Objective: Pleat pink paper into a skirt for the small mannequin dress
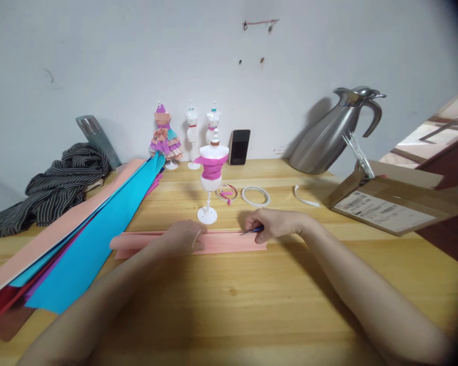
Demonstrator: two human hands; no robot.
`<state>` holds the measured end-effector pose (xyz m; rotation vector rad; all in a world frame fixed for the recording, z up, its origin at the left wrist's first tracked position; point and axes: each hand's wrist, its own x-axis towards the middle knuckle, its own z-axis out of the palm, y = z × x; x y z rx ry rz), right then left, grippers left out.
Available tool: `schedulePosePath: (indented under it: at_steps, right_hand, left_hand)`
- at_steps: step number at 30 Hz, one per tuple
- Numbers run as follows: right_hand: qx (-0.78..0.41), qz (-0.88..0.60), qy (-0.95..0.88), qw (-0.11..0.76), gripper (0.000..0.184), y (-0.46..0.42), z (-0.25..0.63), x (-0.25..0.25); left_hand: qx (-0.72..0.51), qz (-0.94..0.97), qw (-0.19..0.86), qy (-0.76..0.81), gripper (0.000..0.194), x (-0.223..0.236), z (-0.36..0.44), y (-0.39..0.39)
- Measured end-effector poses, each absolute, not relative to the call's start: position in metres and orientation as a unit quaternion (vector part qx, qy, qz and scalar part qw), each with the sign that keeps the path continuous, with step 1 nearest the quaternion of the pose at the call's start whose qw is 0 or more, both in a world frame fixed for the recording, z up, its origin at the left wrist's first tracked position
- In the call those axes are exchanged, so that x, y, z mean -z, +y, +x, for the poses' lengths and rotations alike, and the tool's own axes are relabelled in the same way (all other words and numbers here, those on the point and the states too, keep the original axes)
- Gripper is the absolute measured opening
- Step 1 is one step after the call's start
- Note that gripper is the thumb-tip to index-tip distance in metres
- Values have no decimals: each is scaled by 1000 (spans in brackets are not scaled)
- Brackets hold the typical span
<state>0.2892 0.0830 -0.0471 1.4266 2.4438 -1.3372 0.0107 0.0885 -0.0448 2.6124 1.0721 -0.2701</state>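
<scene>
A length of salmon-pink crepe paper (229, 242), folded and rolled at its left end, lies across the table before me. My left hand (185, 237) holds it down near the middle, fingertips partly hidden. Closed around small blue-handled scissors (258, 230), my right hand (267, 224) is at the paper's right part, with the thin blade pointing left along its far edge. Just behind the paper stands a white mini dress form (210, 184) with magenta crepe paper wrapped around its chest.
Several crepe sheets (118, 223) and a striped cloth (66, 178) lie left. Behind are a dressed form (164, 134), two white forms, a phone (239, 147) and tape rolls (255, 196). A steel jug (326, 134) and cardboard box (389, 203) stand right; a flask (99, 142) stands left.
</scene>
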Motion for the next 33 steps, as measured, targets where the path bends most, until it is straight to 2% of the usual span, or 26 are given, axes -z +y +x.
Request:
schedulePosePath:
  at_steps: [7, 11, 14, 22, 33]
  right_hand:
    - [443, 455, 772, -3, 19, 82, 288, 47]
    - [457, 464, 758, -18, 22, 82, 288, 50]
    - [441, 466, 767, -24, 17, 84, 288, 52]
    - [419, 472, 775, -25, 17, 86, 287, 58]
    - [383, 476, 791, -1, 20, 83, 284, 53]
  left_hand:
    - [85, 898, 174, 394, 16, 38, 13, 86]
    - [53, 890, 211, 401, 30, 39, 13, 85]
    - [40, 893, 187, 407, 35, 45, 14, 86]
    - [87, 879, 164, 439, 17, 46, 22, 83]
    - [102, 868, 148, 463, 14, 37, 20, 79]
